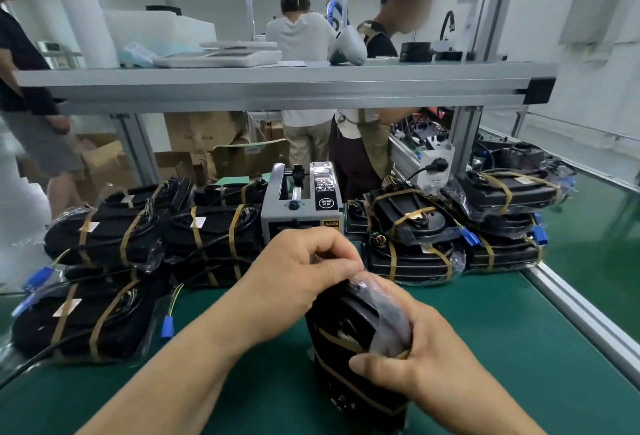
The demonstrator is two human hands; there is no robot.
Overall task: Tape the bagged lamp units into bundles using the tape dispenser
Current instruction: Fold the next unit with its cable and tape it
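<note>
Stacks of taped bundles crowd the left of the green mat, with the tape dispenser just behind the left hand, whose curled fingertips pinch at the top of the bagged lamp bundle standing on edge on that mat; film or tape end, cannot tell. Right hand wraps fingers and thumb round the bundle's right side. Risk, as judged: slick bag film slips in either grip, units shift, and the brown tape sets slack or creased.
</note>
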